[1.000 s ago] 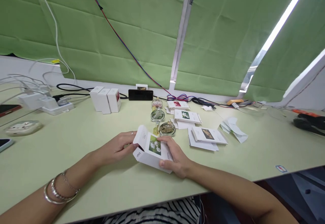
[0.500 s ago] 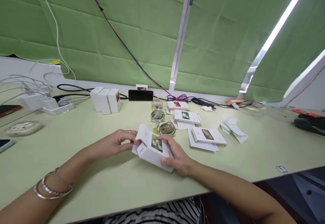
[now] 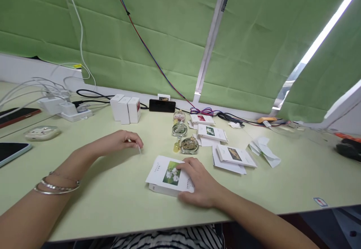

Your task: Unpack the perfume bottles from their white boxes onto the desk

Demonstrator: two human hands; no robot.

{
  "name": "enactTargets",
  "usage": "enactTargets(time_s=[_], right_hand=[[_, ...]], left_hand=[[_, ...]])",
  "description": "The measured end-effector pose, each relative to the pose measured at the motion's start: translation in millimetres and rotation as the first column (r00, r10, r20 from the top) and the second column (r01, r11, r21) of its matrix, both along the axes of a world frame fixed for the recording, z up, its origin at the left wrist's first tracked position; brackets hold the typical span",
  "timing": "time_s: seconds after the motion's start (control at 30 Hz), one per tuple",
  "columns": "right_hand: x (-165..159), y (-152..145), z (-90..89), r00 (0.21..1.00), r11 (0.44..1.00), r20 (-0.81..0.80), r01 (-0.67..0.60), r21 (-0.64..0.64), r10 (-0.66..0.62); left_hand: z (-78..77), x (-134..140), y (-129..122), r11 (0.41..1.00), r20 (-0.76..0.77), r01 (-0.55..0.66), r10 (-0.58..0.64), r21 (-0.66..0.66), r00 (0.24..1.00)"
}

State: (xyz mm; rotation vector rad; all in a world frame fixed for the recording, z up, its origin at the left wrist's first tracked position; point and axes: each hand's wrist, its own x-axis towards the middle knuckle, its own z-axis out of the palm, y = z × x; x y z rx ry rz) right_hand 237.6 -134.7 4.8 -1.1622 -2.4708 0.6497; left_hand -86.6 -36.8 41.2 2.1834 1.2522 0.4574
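Note:
My right hand grips the right end of a white box with a picture of white flowers. The box lies on the table with its left end flap sticking out. Left of the box, my left hand is closed just above the table, fingertips pinching a thin, whitish, see-through strip; its kind is unclear. Beyond the box stand round glass bottles with gold trim, the nearest bottle holding something dark. A small yellow piece lies beside it.
Flat white boxes with pictures, the nearest box on paper, lie at right near crumpled paper. Upright white boxes and a black phone stand behind. Chargers with cables and another phone are at left.
The box has gone from tilted in both hands to lying on the table under my right hand. My left hand has pulled away leftward, a thin strip now in its fingers.

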Motion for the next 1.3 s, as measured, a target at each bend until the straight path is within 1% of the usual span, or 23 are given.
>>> enactTargets(time_s=[0.07,0.2,0.27,0.3,0.37,0.43,0.47,0.53,0.6,0.67,0.73,0.77,0.9,0.97,1.0,1.03,1.1,1.17,1.2,1.23,1.27,1.3], right_hand=[[-1.1,0.2,-0.2,1.000,1.000,-0.006,0.001,-0.004,-0.001],[-0.3,1.1,-4.0,0.999,1.000,-0.051,-0.004,-0.013,0.004],[1.1,2.9,-8.9,0.991,0.999,-0.127,-0.037,-0.004,0.036],[1.7,4.4,-11.9,0.980,0.998,-0.190,-0.060,0.008,0.061],[2.0,8.1,-17.8,0.930,0.992,-0.347,-0.121,0.027,0.123],[1.1,11.7,-22.1,0.841,0.976,-0.510,-0.217,-0.011,0.182],[0.2,13.0,-23.3,0.791,0.959,-0.579,-0.279,-0.052,0.198],[-1.8,14.6,-23.7,0.702,0.909,-0.682,-0.395,-0.132,0.206],[-3.5,14.6,-22.4,0.651,0.877,-0.736,-0.449,-0.173,0.188],[-4.5,13.8,-21.0,0.629,0.870,-0.760,-0.455,-0.190,0.163],[-4.7,13.1,-20.2,0.624,0.870,-0.769,-0.447,-0.210,0.135],[-4.5,12.9,-20.0,0.626,0.870,-0.769,-0.443,-0.216,0.128],[-3.8,12.6,-19.6,0.638,0.878,-0.752,-0.443,-0.183,0.165],[-3.8,12.5,-19.6,0.637,0.877,-0.749,-0.450,-0.170,0.181],[-3.9,12.5,-19.6,0.636,0.875,-0.751,-0.452,-0.174,0.179],[-4.0,12.4,-19.8,0.633,0.872,-0.754,-0.454,-0.181,0.173],[-4.2,12.2,-20.4,0.628,0.869,-0.763,-0.454,-0.197,0.155],[-4.4,12.2,-20.7,0.625,0.866,-0.767,-0.456,-0.207,0.146],[-4.4,12.2,-20.7,0.627,0.865,-0.764,-0.458,-0.207,0.149],[-4.4,12.3,-20.5,0.632,0.865,-0.759,-0.459,-0.204,0.156],[-4.4,12.4,-20.2,0.635,0.866,-0.755,-0.459,-0.198,0.164],[-4.3,12.5,-19.8,0.637,0.869,-0.752,-0.457,-0.192,0.169]], left_hand=[[0.7,7.2,-1.3,0.999,0.003,0.030,-0.030,0.024,1.000],[1.1,14.5,-4.5,0.992,-0.018,0.055,-0.053,0.111,0.998],[2.7,20.1,-9.8,0.986,-0.021,0.103,-0.101,0.132,0.995],[4.0,24.4,-13.8,0.980,-0.016,0.152,-0.151,0.126,0.988],[7.2,35.6,-23.6,0.951,0.024,0.284,-0.288,0.119,0.957],[9.9,47.8,-34.2,0.910,0.092,0.378,-0.397,0.170,0.913],[10.6,53.2,-38.9,0.896,0.128,0.381,-0.416,0.227,0.901],[10.1,61.8,-46.5,0.871,0.194,0.303,-0.397,0.386,0.897],[7.8,67.1,-51.4,0.819,0.261,0.191,-0.379,0.541,0.888],[5.7,70.2,-54.7,0.753,0.300,0.131,-0.407,0.645,0.863],[5.3,72.9,-57.5,0.700,0.282,0.134,-0.445,0.701,0.850],[5.9,74.3,-58.9,0.672,0.250,0.154,-0.463,0.724,0.850],[10.9,79.6,-62.7,0.544,0.094,0.244,-0.519,0.803,0.850],[11.4,79.8,-63.5,0.517,0.086,0.231,-0.518,0.824,0.851],[10.6,79.2,-63.8,0.519,0.112,0.209,-0.519,0.829,0.847],[9.0,78.3,-64.3,0.534,0.153,0.189,-0.531,0.824,0.833],[4.1,76.6,-65.7,0.604,0.269,0.184,-0.580,0.775,0.769],[-1.8,76.6,-67.7,0.682,0.381,0.234,-0.622,0.693,0.684],[-4.4,77.4,-68.5,0.706,0.419,0.262,-0.632,0.658,0.652],[-6.4,78.7,-69.1,0.719,0.439,0.280,-0.636,0.636,0.635],[-7.6,80.1,-69.4,0.722,0.440,0.282,-0.633,0.632,0.636],[-8.0,81.5,-69.2,0.713,0.422,0.269,-0.629,0.647,0.653]])
